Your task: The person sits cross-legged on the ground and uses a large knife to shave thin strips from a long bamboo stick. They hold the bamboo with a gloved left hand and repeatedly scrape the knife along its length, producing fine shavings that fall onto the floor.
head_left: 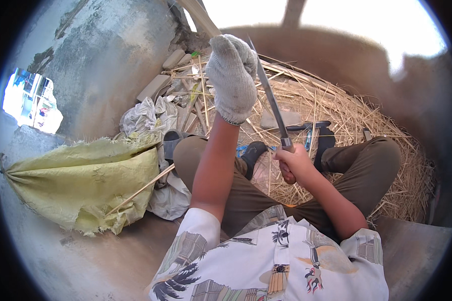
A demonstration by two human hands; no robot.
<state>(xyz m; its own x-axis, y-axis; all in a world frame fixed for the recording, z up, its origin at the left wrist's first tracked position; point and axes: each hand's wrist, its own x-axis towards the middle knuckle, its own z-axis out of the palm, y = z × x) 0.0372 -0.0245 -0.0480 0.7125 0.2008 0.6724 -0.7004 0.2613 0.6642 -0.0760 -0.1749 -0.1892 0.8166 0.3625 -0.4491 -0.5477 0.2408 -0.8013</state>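
Steel knife (271, 98) in right fingers (284, 164), apparently bamboo (201, 17) in left (231, 52).

Torn yellow sack (80, 183) beside crumpled white sheeting (172, 198), mottled wall (110, 60) beyond.

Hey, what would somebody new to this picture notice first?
Probably the long knife, gripped in the bare right hand near the center, with the left hand in a whitish glove above it, closed around a pale strip. Next would come the yellow sack on the left and the straw-like scraps spread across the right.
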